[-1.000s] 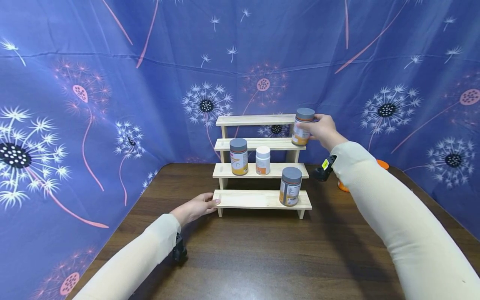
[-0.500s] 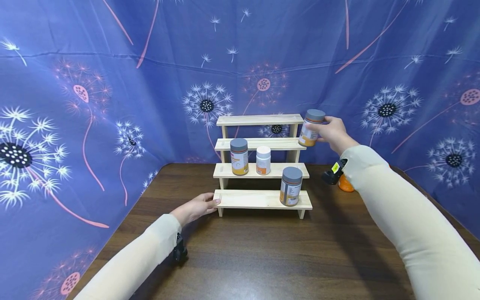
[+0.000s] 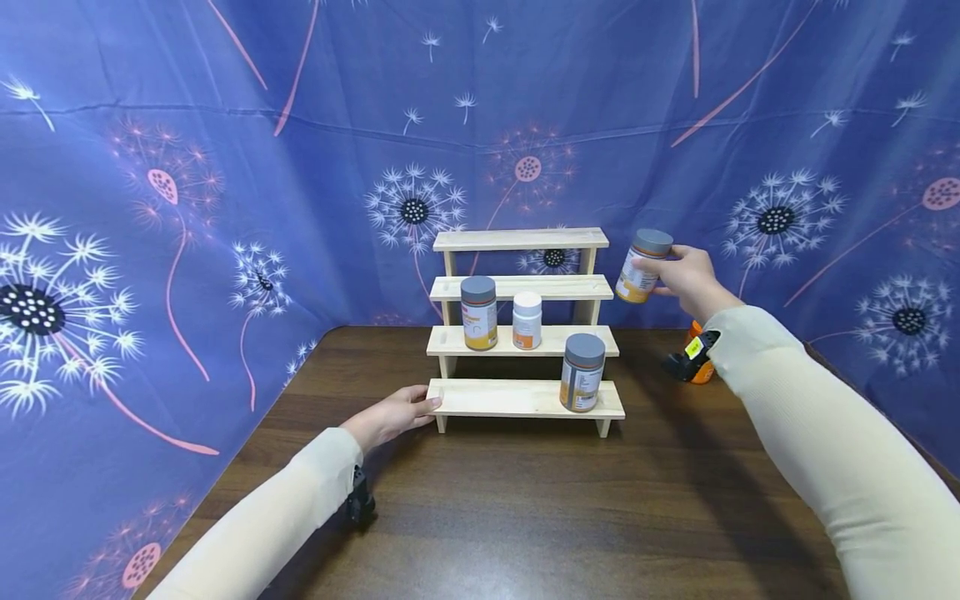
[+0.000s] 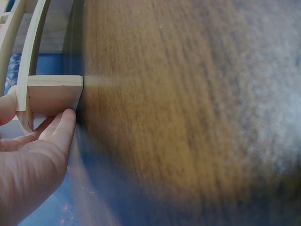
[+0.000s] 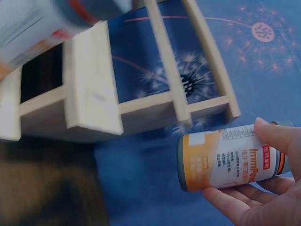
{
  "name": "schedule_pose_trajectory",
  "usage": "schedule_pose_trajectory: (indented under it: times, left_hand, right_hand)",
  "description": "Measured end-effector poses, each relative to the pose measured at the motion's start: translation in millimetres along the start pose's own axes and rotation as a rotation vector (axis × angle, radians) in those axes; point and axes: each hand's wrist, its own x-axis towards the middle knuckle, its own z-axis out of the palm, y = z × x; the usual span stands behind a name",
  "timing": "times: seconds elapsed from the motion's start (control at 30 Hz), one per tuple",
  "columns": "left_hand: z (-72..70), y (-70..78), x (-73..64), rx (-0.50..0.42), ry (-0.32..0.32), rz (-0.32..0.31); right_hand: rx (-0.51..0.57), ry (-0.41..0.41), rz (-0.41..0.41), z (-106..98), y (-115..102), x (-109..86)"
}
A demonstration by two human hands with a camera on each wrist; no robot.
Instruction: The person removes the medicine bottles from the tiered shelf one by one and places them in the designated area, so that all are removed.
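Note:
My right hand (image 3: 690, 279) grips a grey-lidded supplement bottle (image 3: 643, 267) with a white and yellow label, held in the air just right of the wooden step shelf (image 3: 517, 240). In the right wrist view the thumb and fingers wrap the bottle (image 5: 230, 157) near its lid, clear of the shelf. My left hand (image 3: 397, 414) holds the left end of the lowest shelf board; in the left wrist view the thumb lies on top and the fingers (image 4: 63, 129) reach underneath, by the support leg (image 4: 54, 89).
A similar bottle (image 3: 478, 313) and a small white bottle (image 3: 527, 321) stand on the second step from the bottom. Another grey-lidded bottle (image 3: 582, 372) stands at the right of the lowest step. Behind my right wrist, an orange container (image 3: 703, 372) sits partly hidden on the dark wooden table (image 3: 487, 508).
My right hand has carried the bottle off the right end of the upper shelf, moving right and slightly down. The left hand has stayed on the lowest board.

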Motion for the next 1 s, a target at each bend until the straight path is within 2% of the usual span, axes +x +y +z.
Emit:
schedule_pose_trajectory:
  times: [0.23,0.4,0.6,1.0]
  left_hand:
    - [-0.2,0.3,-0.5,-0.005,-0.005,0.01]
    - [-0.1,-1.8,0.7,-0.017,-0.003,0.015]
    - [0.1,-2.0,1.0,-0.018,0.006,0.012]
    - [-1.0,-3.5,1.6,-0.024,0.007,0.008]
  right_hand:
    - [-0.034,-0.002,0.012,2.0,24.4,-2.4]
    - [-0.055,0.028,0.004,8.4,41.5,-3.8]
    - [-0.046,0.063,0.014,16.0,59.8,-5.5]
    - [-0.021,0.078,0.063,19.8,90.4,-6.7]
